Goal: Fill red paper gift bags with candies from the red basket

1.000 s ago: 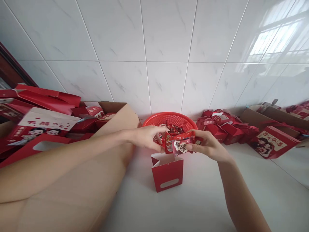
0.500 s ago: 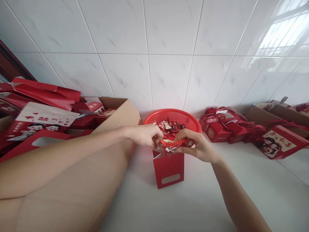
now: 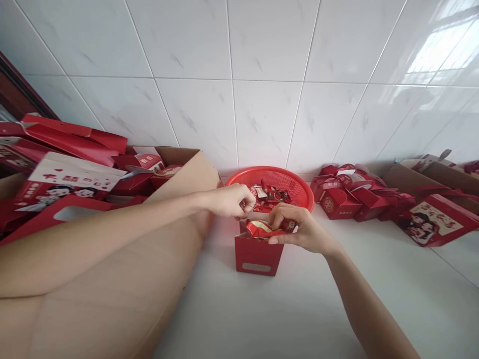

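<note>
One box [image 3: 258,256] stands upright btwn my hands, prob. so its open top faces both. R hand [image 3: 290,227] grasps a red packet [image 3: 259,229] at that opening, likely for control over the rim. L hand [image 3: 236,200] hovers just beside, fingers curled; can't tell if they hold anything. Basket [image 3: 299,182] w/ sweets [image 3: 271,195] sits behind, presumably for quick reach.
</note>
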Demonstrator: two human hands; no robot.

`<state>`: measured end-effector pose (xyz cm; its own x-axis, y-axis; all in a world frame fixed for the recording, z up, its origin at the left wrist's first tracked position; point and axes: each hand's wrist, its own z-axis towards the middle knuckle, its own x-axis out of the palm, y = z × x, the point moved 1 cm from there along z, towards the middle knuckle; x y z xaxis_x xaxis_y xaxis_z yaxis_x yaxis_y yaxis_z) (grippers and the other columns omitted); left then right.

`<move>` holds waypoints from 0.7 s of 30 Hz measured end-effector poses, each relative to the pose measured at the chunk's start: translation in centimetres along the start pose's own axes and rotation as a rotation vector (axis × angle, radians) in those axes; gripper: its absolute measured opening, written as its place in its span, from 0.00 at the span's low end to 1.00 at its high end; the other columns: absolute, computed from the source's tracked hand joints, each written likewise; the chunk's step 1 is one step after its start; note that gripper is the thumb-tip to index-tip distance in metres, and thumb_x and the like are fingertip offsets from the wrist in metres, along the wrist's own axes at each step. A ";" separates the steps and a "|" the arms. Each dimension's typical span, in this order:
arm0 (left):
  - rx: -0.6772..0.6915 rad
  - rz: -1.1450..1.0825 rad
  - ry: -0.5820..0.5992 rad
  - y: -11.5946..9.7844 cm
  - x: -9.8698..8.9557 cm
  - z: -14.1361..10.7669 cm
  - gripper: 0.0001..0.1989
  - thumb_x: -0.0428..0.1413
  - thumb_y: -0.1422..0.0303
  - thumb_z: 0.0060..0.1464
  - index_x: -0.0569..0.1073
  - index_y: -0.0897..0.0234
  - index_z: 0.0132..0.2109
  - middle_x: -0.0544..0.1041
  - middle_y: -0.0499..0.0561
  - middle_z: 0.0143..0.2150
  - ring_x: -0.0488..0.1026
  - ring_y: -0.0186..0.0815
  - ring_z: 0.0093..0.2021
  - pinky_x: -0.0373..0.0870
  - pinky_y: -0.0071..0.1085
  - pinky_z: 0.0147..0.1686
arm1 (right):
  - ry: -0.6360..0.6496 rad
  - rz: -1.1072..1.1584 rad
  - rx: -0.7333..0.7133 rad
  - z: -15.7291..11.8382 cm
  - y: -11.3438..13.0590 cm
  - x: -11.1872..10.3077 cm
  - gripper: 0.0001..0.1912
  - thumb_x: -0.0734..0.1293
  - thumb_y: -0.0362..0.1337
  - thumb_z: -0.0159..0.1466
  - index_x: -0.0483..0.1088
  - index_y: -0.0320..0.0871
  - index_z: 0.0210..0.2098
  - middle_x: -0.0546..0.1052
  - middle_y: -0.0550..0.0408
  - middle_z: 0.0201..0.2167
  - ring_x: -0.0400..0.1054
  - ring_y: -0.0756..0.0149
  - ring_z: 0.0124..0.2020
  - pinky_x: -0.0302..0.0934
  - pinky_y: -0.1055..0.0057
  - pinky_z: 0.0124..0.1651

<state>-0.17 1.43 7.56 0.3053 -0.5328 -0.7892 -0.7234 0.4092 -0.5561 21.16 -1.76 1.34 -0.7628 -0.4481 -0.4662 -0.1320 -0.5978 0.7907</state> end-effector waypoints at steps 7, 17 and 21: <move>0.002 -0.001 0.004 -0.2 0.0 0.0 0.08 0.47 0.82 0.36 0.62 0.65 0.22 0.63 0.42 0.21 0.61 0.28 0.25 0.56 0.25 0.26 | -0.049 -0.071 0.038 0.1 0.5 1.2 0.12 0.71 0.42 0.63 0.68 0.43 0.29 0.71 0.57 0.28 0.61 0.69 0.28 0.57 0.73 0.29; 0.027 -0.050 -0.007 0.0 -0.1 0.2 0.11 0.49 0.80 0.39 0.75 0.66 0.27 0.74 0.46 0.27 0.69 0.32 0.31 0.63 0.25 0.31 | -0.219 -0.143 0.062 -0.3 0.8 0.0 0.12 0.66 0.43 0.67 0.73 0.43 0.31 0.72 0.56 0.25 0.62 0.69 0.27 0.57 0.72 0.29; -0.001 -0.103 0.054 0.8 -0.2 0.6 0.10 0.52 0.77 0.41 0.77 0.67 0.31 0.75 0.47 0.28 0.70 0.33 0.30 0.63 0.25 0.29 | -0.319 -0.063 0.120 -0.5 0.6 -1.0 0.16 0.67 0.47 0.65 0.71 0.42 0.29 0.68 0.57 0.23 0.58 0.70 0.24 0.53 0.73 0.24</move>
<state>-0.46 2.29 7.10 0.3447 -0.6111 -0.7126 -0.6905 0.3492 -0.6335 22.20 -1.96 2.06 -0.9079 -0.1709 -0.3828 -0.2441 -0.5268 0.8142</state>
